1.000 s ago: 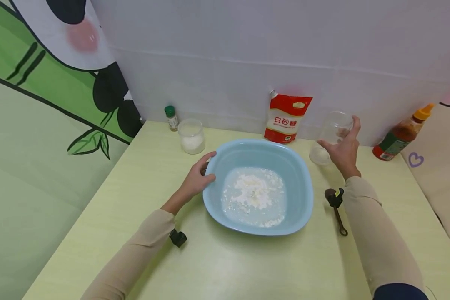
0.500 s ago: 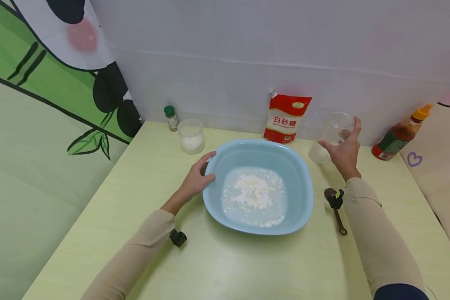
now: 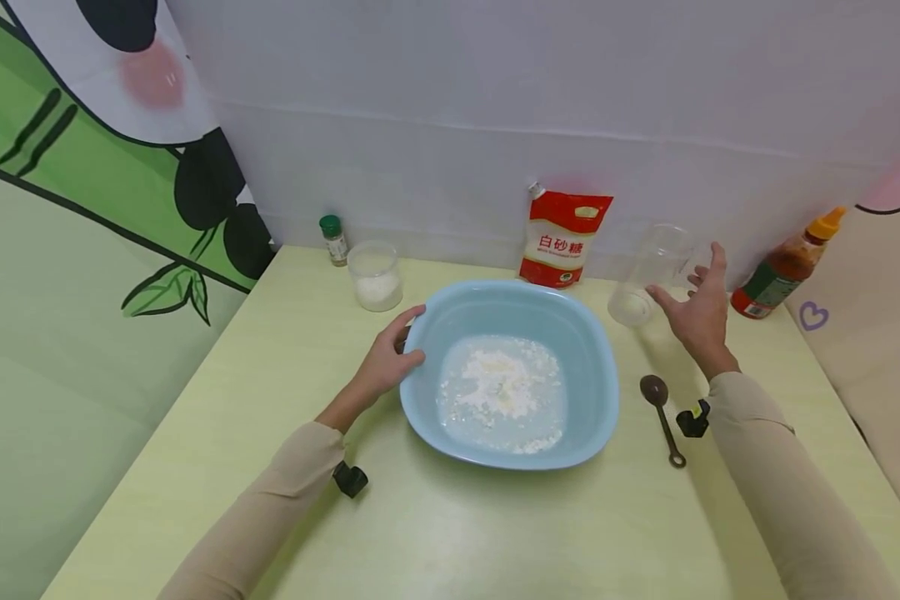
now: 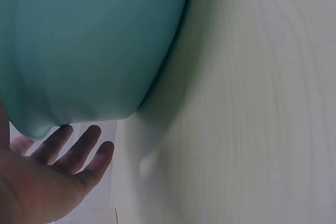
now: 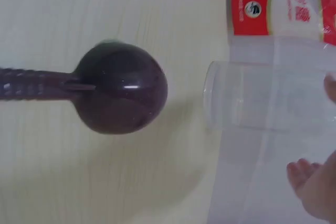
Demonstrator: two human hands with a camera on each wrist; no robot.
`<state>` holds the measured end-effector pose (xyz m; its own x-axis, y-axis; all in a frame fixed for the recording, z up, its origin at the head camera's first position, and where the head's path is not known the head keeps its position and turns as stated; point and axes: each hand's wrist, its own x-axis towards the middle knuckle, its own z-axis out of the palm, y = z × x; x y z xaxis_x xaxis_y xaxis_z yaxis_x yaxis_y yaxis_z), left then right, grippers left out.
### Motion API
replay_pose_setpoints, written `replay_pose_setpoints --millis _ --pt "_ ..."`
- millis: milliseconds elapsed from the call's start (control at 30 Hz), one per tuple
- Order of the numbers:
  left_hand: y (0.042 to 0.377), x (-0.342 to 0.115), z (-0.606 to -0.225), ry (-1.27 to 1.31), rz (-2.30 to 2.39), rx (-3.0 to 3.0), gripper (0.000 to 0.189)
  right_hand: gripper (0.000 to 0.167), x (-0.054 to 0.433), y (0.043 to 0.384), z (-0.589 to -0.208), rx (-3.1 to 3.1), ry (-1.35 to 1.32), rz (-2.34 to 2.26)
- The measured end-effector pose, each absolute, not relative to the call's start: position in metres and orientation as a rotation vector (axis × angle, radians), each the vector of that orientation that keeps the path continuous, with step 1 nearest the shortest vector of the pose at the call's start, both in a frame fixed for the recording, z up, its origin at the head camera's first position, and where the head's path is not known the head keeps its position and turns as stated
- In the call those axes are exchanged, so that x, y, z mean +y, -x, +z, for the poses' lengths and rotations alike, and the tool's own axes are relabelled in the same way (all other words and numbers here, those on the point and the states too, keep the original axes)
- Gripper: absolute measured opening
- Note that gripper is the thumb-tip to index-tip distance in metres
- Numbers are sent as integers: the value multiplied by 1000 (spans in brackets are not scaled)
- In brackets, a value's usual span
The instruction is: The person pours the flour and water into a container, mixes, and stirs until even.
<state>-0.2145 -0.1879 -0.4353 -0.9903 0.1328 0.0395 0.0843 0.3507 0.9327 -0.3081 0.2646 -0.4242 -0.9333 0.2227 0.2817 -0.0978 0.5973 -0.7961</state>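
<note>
Red "白砂糖" pouch (image 3: 565, 240) and upright jar (image 3: 647, 271) line the table's back edge (image 3: 429, 272), right hand (image 3: 696, 318) spread empty, left hand (image 3: 385, 360) gripping basin (image 3: 587, 342).

A hand could have slid along the left edge of the tabletop (image 3: 187, 433), or between the forearms (image 3: 262, 500) before the blue basin (image 3: 596, 367). At the far edge the red pouch (image 3: 566, 237) crowded the basin; rightward, the right hand (image 3: 697, 315) blocked the gap between clear jar (image 3: 651, 275) and sauce bottle (image 3: 783, 271).
</note>
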Motion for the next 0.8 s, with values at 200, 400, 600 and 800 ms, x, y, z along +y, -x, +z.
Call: replay_pose_setpoints --millis 200,400,600,800 --pt "216 -188 -437 -222 1760 2547 75 93 271 275 -408 -2569 69 1208" --pt "215 -188 -439 -230 1778 2543 75 86 278 241 -399 -2825 -60 1194" --pt "215 -188 -440 -227 1780 2541 75 70 288 214 -407 -3130 -273 1328" --pt "215 -188 -438 -243 1779 2550 75 50 290 196 -422 -3285 -382 1409"
